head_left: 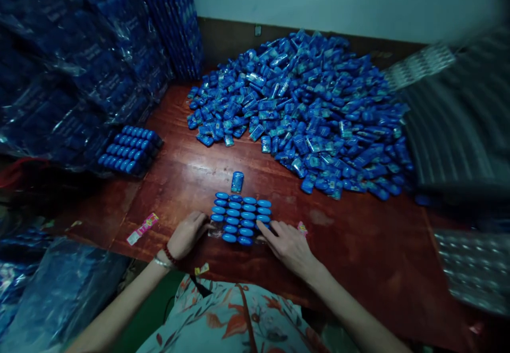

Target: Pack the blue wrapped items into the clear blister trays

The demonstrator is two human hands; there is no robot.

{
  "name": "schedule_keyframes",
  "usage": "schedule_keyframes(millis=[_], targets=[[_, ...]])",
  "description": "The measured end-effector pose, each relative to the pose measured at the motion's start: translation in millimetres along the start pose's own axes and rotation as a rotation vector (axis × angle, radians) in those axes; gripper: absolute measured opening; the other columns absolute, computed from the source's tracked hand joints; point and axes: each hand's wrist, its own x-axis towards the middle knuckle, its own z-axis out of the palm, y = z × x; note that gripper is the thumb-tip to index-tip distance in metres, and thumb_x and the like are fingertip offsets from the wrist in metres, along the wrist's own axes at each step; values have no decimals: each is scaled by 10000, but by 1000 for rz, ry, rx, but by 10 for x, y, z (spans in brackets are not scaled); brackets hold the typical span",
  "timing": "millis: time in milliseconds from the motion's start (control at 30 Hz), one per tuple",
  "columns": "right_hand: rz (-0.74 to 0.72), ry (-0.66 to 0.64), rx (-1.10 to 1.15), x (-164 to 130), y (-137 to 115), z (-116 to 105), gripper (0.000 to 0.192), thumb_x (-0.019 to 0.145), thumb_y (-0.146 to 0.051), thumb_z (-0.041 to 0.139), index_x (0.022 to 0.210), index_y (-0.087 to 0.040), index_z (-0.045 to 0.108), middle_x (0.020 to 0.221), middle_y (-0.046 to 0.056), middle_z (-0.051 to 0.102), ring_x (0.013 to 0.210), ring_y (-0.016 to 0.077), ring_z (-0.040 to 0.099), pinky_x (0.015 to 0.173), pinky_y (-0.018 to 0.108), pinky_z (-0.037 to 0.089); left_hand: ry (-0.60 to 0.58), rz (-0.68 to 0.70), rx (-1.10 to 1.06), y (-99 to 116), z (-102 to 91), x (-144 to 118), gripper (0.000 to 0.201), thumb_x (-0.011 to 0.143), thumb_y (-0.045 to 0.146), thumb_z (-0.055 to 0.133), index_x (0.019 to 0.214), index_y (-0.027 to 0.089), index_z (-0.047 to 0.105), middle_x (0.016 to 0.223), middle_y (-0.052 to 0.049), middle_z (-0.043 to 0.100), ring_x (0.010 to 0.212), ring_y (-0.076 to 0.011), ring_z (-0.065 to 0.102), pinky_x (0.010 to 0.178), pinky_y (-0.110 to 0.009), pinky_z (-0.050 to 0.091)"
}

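Between the two hands stands a tight block of small blue packs (241, 219), set upright in rows so that only their oval tops show; each oval runs with its long axis from one hand toward the other, while the block as a whole stretches away from the person. The left hand (187, 234) is loosely curled, fingertips pressed to the block's near left edge; the right hand (287, 244) lies flat and open, its forefinger touching the block's right side, so neither hand grips anything. Just beyond the block a single blue pack (237, 181) lies flat, its long axis pointing away from the hands. Farther off, beyond the right hand, spreads a large heap of loose packs (306, 109); their labels are too small to read. Beyond the left hand sits a finished block (130, 149) beside wrapped bundles (79, 66) in clear film, partly cut off. A pink wrapper (142, 229) lies left of the left hand, its print illegible.
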Motion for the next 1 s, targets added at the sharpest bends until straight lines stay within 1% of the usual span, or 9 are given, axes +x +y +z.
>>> schedule_keyframes(millis=[67, 167, 300, 433, 567, 700, 800, 900, 1000], targets=[[154, 108, 31, -70, 179, 5, 312, 916, -273, 441, 1205, -246, 557, 866, 52, 621, 747, 140, 574, 690, 248, 434, -50, 52, -59, -108, -183, 20, 195, 906, 260, 386, 804, 180, 531, 793, -41, 590, 690, -149, 560, 641, -255, 446], [538, 228, 56, -49, 614, 7, 334, 939, -329, 357, 1141, -206, 592, 930, 74, 624, 835, 164, 594, 754, 264, 445, -51, 80, -164, -284, -521, 275, 216, 898, 295, 396, 828, 183, 566, 766, -31, 627, 675, -141, 582, 619, -224, 425], [945, 114, -64, 260, 1074, 94, 529, 891, -522, 350, 1186, -126, 538, 1006, 189, 589, 935, 306, 572, 716, 392, 455, 100, 5, -169, -294, -642, 1044, 299, 869, 396, 411, 809, 158, 582, 720, -40, 636, 635, -143, 570, 593, -220, 410], [936, 8, -130, 540, 1022, 260, 508, 899, -445, 351, 1217, -69, 477, 984, 241, 550, 850, 303, 579, 610, 368, 457, -132, 56, -74, -38, -328, 1828, 340, 747, 438, 588, 908, 138, 585, 811, -65, 648, 684, -159, 579, 585, -222, 416], [808, 53, -42, 313, 807, 299, 394, 893, -296, 361, 1240, -141, 465, 994, 171, 550, 794, 230, 581, 598, 317, 463, -205, 109, -67, 102, -120, 2119, 344, 543, 336, 763, 785, 149, 606, 772, -45, 643, 700, -169, 568, 610, -225, 422], [876, 117, 379, -283, 595, 184, 350, 872, -350, 413, 1138, -144, 509, 828, 83, 624, 666, 198, 607, 587, 303, 482, -172, 89, -85, -91, -249, 1815, 264, 643, 326, 691, 800, 130, 609, 811, -70, 631, 747, -180, 566, 674, -253, 438], [849, 123, 657, -622, 334, 72, 317, 859, -413, 460, 1052, -177, 549, 836, 66, 657, 664, 191, 628, 595, 302, 509, 28, 20, -164, -321, -413, 1223, 276, 775, 390, 557, 865, 132, 600, 836, -65, 610, 767, -175, 559, 698, -273, 450], [644, 94, 698, -698, 34, 11, 252, 891, -334, 433, 1075, -214, 559, 1030, 82, 641, 899, 202, 629, 775, 337, 516, 216, -103, -308, -432, -487, 478, 323, 795, 433, 540, 924, 144, 605, 823, -46, 594, 745, -164, 563, 677, -270, 465], [501, 88, 616, -597, -161, 47, 285, 906, -235, 407, 1178, -224, 492, 1068, 78, 621, 982, 187, 605, 856, 337, 495, 277, -236, -420, -315, -425, -123, 288, 792, 408, 573, 941, 164, 605, 861, -45, 617, 791, -166, 588, 707, -278, 488]])
